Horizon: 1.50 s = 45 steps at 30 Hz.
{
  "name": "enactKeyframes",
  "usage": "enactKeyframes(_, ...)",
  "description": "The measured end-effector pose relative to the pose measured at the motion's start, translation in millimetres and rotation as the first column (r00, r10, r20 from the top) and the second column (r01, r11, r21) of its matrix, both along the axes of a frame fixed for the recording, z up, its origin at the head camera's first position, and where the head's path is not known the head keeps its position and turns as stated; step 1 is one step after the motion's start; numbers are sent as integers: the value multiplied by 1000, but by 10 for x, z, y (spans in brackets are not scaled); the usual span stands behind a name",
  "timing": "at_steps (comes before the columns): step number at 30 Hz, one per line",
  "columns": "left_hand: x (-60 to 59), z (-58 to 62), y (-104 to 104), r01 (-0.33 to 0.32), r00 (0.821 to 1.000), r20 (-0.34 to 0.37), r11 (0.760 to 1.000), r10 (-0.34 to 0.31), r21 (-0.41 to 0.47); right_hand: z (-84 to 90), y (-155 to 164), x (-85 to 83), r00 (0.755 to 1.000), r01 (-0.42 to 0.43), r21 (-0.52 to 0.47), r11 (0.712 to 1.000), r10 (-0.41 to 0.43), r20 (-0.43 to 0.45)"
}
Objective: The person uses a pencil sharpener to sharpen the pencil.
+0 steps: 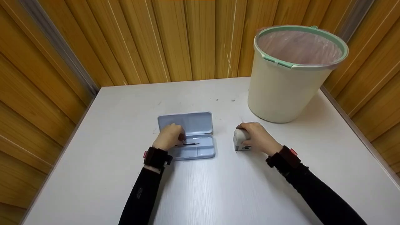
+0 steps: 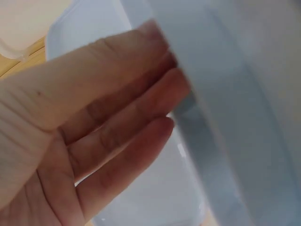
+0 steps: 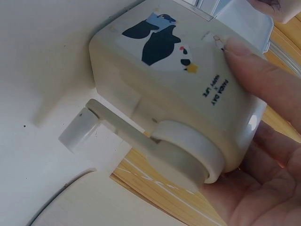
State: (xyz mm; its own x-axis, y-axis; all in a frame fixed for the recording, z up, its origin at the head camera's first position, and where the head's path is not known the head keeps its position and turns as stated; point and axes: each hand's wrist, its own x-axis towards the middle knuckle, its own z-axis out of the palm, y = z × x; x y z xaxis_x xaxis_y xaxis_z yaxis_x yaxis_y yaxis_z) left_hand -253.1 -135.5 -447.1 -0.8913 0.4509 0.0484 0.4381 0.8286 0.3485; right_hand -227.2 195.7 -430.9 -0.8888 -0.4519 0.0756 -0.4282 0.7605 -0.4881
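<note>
A light blue pencil case lies with its lid raised on the table. Over its left part is my left hand, fingers bent down into it. A thin dark pencil sticks out to the right from the fingertips, which pinch its other end. In the left wrist view the case's wall hides the fingertips and the pencil. My right hand grips a cream hand-crank pencil sharpener with panda pictures, thumb on one side and fingers on the other. Its crank handle points away from the palm.
A tall cream bin with a green rim and a pinkish liner stands at the back right, behind the right hand. The white table meets wood-patterned walls at the back and sides.
</note>
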Motion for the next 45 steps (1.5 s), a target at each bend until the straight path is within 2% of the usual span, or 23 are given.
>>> enactKeyframes(5, 14, 66, 9, 11, 1000, -10, 1000, -10, 8, 3, 7, -2, 1000, -3, -3, 1000, 3, -3)
enactKeyframes(11, 29, 122, -8, -8, 1000, -4, 1000, 8, 5, 37, -18, -3, 1000, -22, 9, 1000, 22, -1)
enactKeyframes(14, 52, 163, -46, -42, 999, -22, 999, 42, -6, 88, -82, 28, 1000, -24, 56, 998, 25, -17)
enactKeyframes(17, 87, 217, -113, -117, 993, -19, 993, 116, -35, 145, -209, 89, 997, -31, 92, 995, 37, -69)
enactKeyframes(20, 137, 294, -197, -218, 974, 49, 972, 222, -87, 175, -381, 173, 989, -55, 73, 996, 64, -131)
enactKeyframes(23, 189, 383, -273, -293, 937, 144, 941, 317, -167, 150, -544, 263, 979, -90, 54, 995, 98, -178)
enactKeyframes(25, 232, 433, -309, -315, 915, 192, 926, 355, -209, 103, -646, 309, 978, -99, 42, 994, 105, -182)
enactKeyframes(28, 278, 457, -312, -313, 901, 225, 914, 372, -258, 1, -777, 323, 984, -90, 25, 996, 93, -154)
enactKeyframes(34, 289, 409, -223, -326, 904, 170, 889, 393, -320, -175, -946, 281, 996, -8, 82, 997, 15, -83)
enactKeyframes(39, 262, 379, -179, -345, 898, 144, 866, 417, -361, -245, -1027, 266, 999, 39, 126, 991, -37, -19)
enactKeyframes(45, 246, 345, -176, -353, 906, 103, 865, 411, -356, -280, -1120, 233, 997, 66, 150, 987, -60, -42)
